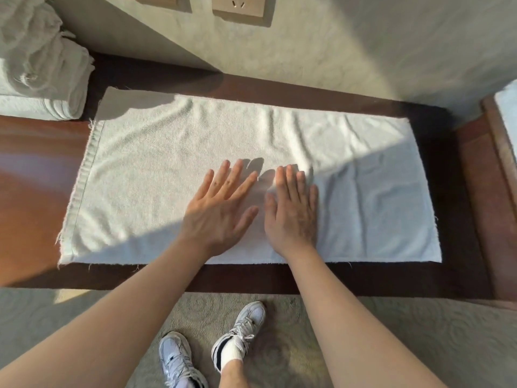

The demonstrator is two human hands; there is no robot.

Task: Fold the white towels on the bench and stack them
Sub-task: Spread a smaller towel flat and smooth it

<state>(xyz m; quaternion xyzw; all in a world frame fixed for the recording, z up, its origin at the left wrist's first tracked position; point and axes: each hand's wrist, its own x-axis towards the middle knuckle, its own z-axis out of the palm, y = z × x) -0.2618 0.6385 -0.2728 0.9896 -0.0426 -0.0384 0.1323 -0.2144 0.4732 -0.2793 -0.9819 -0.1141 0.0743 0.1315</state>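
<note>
Both hands, left hand (221, 211) and right hand (292, 212), flat, fingers spread, on unmarked white towel (140, 175).

White towel (156, 175) lay spread flat on the dark wooden bench (36, 175), long side running parallel to the bench's front edge, near edge just inside that edge. Surface mostly smooth, shallow wrinkles toward the back edge and right half; left short hem frayed with loose threads. Part sunlit, part in shadow. Second lot: pile of white towels (39, 68) at the bench's back-left corner, rumpled on top, rolled or folded below, apart from the flat towel.
</note>
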